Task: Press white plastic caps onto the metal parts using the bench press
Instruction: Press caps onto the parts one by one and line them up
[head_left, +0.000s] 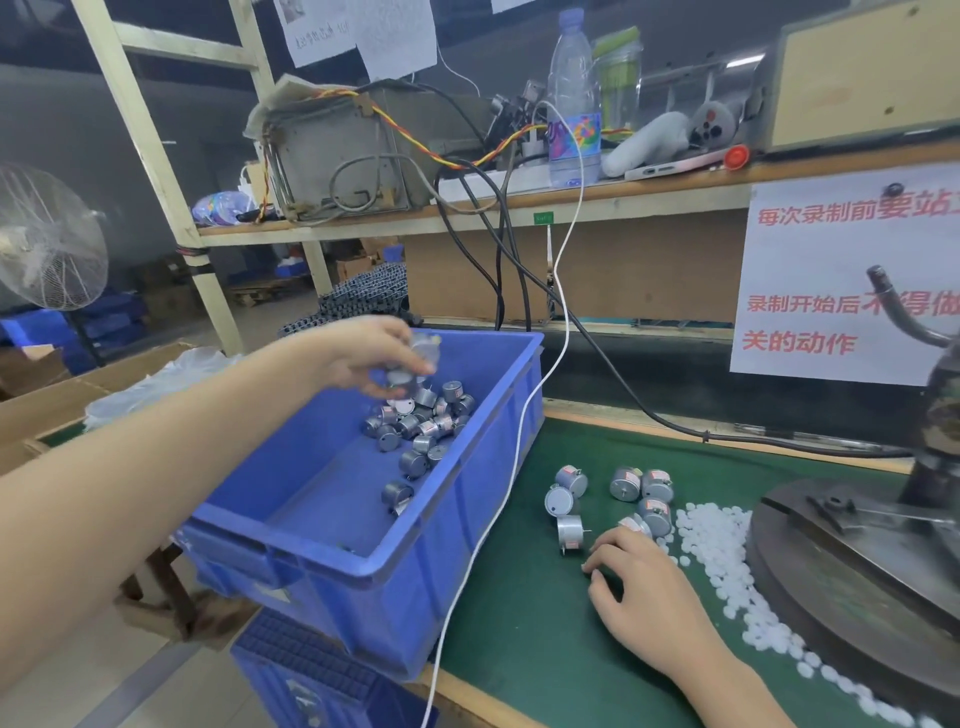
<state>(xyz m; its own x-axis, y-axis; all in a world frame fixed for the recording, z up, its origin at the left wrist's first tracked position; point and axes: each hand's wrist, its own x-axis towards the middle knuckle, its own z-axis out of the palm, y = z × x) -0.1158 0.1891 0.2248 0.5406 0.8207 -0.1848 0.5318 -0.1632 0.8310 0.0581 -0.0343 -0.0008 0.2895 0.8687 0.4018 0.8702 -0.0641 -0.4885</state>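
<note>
Hovering over the blue bin (332, 613), the left hand (358, 353) clutches blurred metal motors (402, 382); a loose hold could spill them. The right hand (644, 592) rests slack on the green mat (545, 649), where a sweep might scatter white caps (711, 540).

Factory assembly workbench.
A green mat (545, 623) holds metal motors (657, 514) and white caps (717, 540) beside a bench press (857, 545), with a blue parts bin (457, 519), tangled cables (498, 260) and printed notices (831, 275) around.

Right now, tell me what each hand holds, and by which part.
Left hand grips blurred metal parts over the blue bin; the grip's exact place cannot be told. Right hand holds nothing visible.
</note>
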